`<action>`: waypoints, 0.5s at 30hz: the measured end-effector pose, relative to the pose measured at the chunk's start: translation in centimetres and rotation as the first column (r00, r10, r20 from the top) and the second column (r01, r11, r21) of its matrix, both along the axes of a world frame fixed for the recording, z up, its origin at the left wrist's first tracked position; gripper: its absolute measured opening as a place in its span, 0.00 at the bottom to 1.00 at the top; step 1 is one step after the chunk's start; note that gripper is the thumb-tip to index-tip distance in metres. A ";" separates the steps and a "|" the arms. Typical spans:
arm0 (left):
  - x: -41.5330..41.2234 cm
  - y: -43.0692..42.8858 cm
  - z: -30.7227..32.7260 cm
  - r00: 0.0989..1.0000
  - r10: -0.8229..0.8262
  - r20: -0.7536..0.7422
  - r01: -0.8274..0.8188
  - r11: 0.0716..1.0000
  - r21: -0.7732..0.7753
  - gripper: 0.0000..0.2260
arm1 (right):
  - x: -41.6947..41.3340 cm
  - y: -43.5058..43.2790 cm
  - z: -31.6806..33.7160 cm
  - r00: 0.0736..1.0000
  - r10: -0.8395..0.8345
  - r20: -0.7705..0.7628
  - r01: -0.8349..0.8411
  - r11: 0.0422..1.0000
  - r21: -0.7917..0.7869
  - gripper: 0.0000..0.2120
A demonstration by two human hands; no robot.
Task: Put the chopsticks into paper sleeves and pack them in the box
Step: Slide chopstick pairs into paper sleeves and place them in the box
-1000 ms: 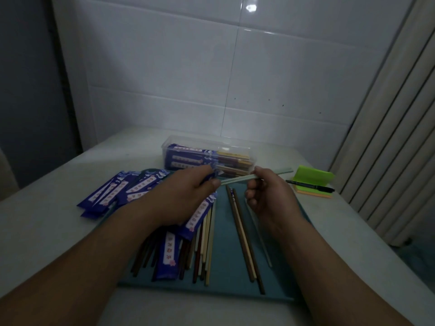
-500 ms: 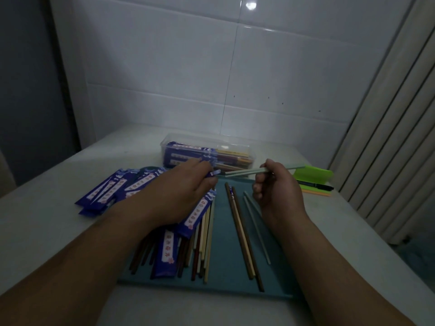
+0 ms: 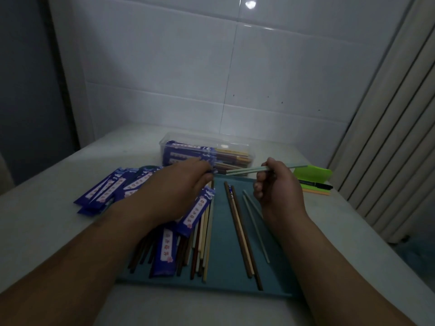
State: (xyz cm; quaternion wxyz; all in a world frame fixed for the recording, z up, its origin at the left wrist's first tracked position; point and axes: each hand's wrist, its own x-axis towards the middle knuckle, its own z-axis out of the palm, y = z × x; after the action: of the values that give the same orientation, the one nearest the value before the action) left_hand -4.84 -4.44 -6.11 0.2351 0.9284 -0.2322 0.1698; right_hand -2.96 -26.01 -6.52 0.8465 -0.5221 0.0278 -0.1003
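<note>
My right hand [image 3: 279, 187] is closed around a pair of pale green chopsticks [image 3: 249, 170], held level, tips pointing left. My left hand [image 3: 181, 187] lies palm down with its fingertips just short of those tips. It pinches a blue paper sleeve [image 3: 213, 171], of which only a small end shows. The clear plastic box [image 3: 235, 147] stands right behind both hands and holds several sleeved chopsticks. Loose chopsticks [image 3: 204, 243] and a brown pair [image 3: 242, 236] lie on the teal mat [image 3: 226, 269]. Another sleeve [image 3: 197, 210] rests on the loose ones.
A pile of blue sleeves [image 3: 110, 187] fans out left of the mat. Pale green chopsticks [image 3: 256, 227] lie under my right wrist. Green sticky notes [image 3: 313, 172] and a black pen [image 3: 315, 184] sit at the right. A tiled wall stands behind, a ribbed panel [image 3: 388, 137] on the right.
My right hand has lifted the green chopsticks and drawn them slightly right. My left hand has slid forward toward the box.
</note>
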 end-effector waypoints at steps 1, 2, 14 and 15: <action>0.0 0.1 0.0 1.000 0.001 -0.004 -0.001 1.000 -0.007 0.08 | 0.0 0.0 0.0 1.000 0.005 0.001 -0.005 1.000 0.000 0.08; -0.1 0.1 0.0 1.000 0.005 -0.008 -0.005 1.000 -0.001 0.07 | 0.0 0.0 0.0 1.000 0.013 0.002 -0.013 1.000 0.002 0.08; -0.8 -0.2 0.5 0.997 0.014 -0.079 -0.009 0.998 0.060 0.11 | -0.1 0.5 0.0 0.986 0.146 0.086 -0.140 0.987 -0.074 0.10; -0.8 -0.2 0.6 0.996 0.007 -0.091 -0.002 0.999 0.052 0.12 | -0.1 0.5 -0.1 0.984 0.151 0.091 -0.144 0.986 -0.082 0.09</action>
State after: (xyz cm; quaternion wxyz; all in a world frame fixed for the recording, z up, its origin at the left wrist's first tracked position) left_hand -5.68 -4.63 -5.52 0.2211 0.9415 -0.2233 0.1218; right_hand -3.11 -25.48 -6.65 0.8317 -0.5487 -0.0559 -0.0636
